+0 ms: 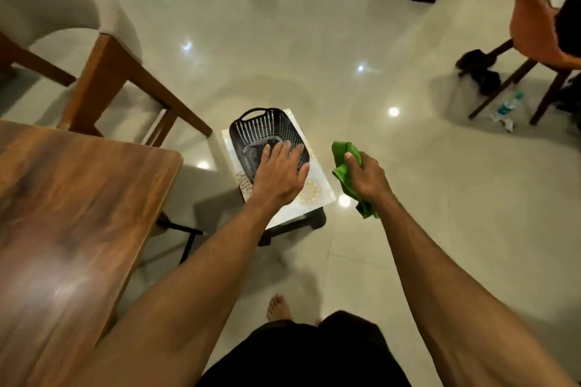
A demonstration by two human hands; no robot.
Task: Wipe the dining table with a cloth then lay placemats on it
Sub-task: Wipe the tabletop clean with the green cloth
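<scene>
- First, closest in: a bare foot (276, 306) on the pale tiled floor (440, 198), the person standing just off the corner of the desk (78, 214).
- The desk, glossy brown wood, lies to the left with no mats on the part in view; whether it has been wiped I cannot tell.
- The right grip (364, 173) is curled round a bunched green cloth (342, 174), held in the air beside the stool and well apart from the desk.
- The left grip (279, 176) is spread, fingers straight, over the near rim of the black basket (267, 129); touching it or just above, I cannot tell.
- The basket sits on a pale patterned sheet (314, 192), likely the placemats, atop a low dark stool (317, 220).
- My judgement: with the cloth in hand and the desk bare, wiping is the step. Fold the cloth to a flat pad, start at the far edge, draw overlapping strokes toward the near corner. Lift the basket clear before pulling any mat, or the stool may tip.
- Farther off: a grey chair (47, 0) at the desk, an orange chair (531, 25), and a bottle (509, 104) on the floor.
</scene>
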